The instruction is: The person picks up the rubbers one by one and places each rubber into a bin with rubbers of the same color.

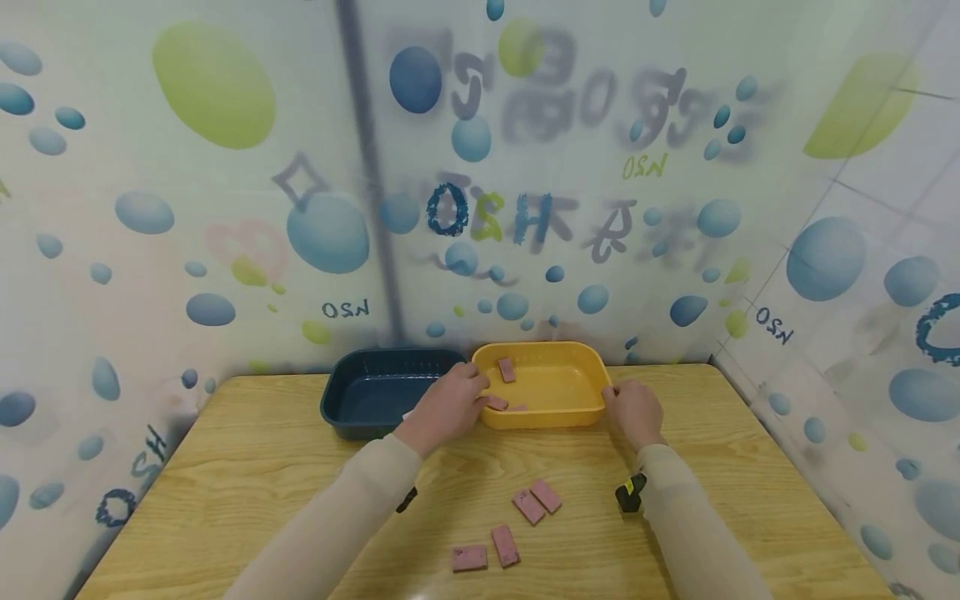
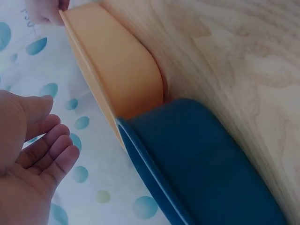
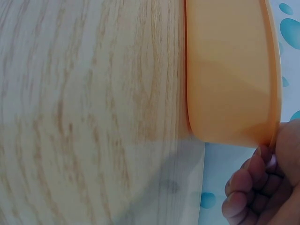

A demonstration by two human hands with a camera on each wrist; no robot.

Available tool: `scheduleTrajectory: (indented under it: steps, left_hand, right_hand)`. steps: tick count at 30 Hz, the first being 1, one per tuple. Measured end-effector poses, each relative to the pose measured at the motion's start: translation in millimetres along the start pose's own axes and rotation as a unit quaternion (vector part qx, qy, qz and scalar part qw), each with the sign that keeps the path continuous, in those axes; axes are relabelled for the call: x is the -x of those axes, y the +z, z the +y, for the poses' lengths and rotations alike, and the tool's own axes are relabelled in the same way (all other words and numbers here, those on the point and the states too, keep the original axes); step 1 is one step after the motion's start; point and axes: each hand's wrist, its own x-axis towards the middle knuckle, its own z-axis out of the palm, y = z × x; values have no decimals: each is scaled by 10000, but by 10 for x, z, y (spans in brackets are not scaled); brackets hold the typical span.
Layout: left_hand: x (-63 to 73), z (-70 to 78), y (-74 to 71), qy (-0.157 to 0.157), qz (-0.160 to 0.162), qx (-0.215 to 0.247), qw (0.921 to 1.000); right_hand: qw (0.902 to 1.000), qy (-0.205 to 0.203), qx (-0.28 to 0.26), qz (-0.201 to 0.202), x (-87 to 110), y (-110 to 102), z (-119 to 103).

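Pinching the yellow tray (image 1: 551, 418) at its right rim: right hand (image 1: 635, 414). Left hand (image 1: 448, 402) loosely bent, holding nothing, near the tray's left end. Tray sits by the far edge of the wood-grain surface (image 1: 262, 467), just beside the blue tray (image 1: 360, 427). Best kept level, lest the pink blocks (image 1: 507, 370) inside slide; four more lie toward the near edge. Bubble-print walls (image 1: 300, 125) behind and right.

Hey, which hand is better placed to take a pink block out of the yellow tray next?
Probably the left hand: its fingers look free, and it's near the pink blocks at the left end of the yellow tray. The right hand pinches the opposite rim, farther from them.
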Motion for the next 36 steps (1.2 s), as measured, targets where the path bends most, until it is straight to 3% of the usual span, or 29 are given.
scheduleTrajectory:
  steps: [5, 10, 14, 19, 24, 36]
  left_hand:
    - [105, 41, 2, 294, 150, -10, 9995]
    - [210, 53, 13, 381, 171, 184, 9990]
    - [292, 48, 27, 414, 210, 13, 9989]
    - [393, 53, 27, 323, -30, -127, 9994]
    - [507, 49, 40, 462, -224, -45, 9987]
    - [746, 79, 128, 534, -385, 74, 9978]
  right_hand:
    - [10000, 38, -13, -28, 6, 0, -4]
    - [10000, 45, -23, -43, 9, -2, -6]
    - [10000, 30, -48, -53, 11, -1, 0]
    - [9999, 13, -91, -51, 10, 0, -1]
    - [9999, -28, -91, -35, 13, -2, -5]
    - [9999, -47, -108, -23, 12, -4, 5]
